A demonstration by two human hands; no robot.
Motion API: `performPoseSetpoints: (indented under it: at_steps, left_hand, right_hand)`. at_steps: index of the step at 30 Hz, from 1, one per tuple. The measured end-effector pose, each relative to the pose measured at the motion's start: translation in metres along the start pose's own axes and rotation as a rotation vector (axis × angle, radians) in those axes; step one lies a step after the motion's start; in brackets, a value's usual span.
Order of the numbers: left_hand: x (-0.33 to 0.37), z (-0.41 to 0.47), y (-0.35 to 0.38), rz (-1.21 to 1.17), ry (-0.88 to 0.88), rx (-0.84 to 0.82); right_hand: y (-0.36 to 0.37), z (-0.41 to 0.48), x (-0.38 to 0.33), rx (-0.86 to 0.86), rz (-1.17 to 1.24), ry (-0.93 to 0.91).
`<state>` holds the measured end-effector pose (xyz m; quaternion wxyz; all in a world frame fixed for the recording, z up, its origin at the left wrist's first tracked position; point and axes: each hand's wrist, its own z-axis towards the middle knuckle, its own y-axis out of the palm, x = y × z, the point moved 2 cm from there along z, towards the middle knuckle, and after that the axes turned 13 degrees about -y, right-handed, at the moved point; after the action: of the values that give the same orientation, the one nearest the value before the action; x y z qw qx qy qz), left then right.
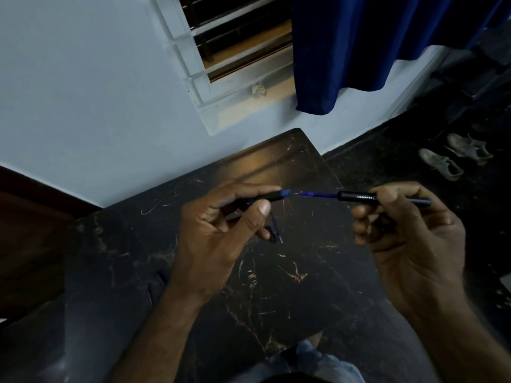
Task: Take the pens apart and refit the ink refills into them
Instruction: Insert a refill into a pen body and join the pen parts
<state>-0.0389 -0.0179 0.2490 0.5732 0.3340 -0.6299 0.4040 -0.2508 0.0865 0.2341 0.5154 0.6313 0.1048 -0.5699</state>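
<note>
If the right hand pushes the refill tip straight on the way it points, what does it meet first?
The blue open end of the front piece held by the left hand. The refill, in the right hand, looks roughly aligned; depth is unclear.

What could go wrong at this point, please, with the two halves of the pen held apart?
The refill juts bare from the barrel in the right hand; missing the front piece in the left hand could bend its tip. Dim light hampers aiming. Dark parts on the dark table could be overlooked.
</note>
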Motion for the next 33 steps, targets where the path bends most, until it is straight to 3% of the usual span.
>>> performPoseSetpoints:
  at_steps: [16, 21, 28, 33]
  left_hand:
    - [0.001, -0.018, 0.004, -0.029, -0.068, -0.05]
    - [-0.001, -0.026, 0.009, -0.017, -0.129, -0.103]
    - [-0.001, -0.035, 0.005, -0.245, -0.206, 0.043]
    - [-0.003, -0.038, -0.002, -0.209, -0.214, 0.107]
  right_hand:
    - [-0.005, -0.005, -0.007, -0.174, -0.034, 0.027]
    - [0.003, -0.003, -0.009, -0.339, -0.138, 0.0]
    - [0.017, -0.003, 0.001, -0.423, -0.157, -0.03]
    - [0.022, -0.002, 0.004, -0.52, -0.221, -0.067]
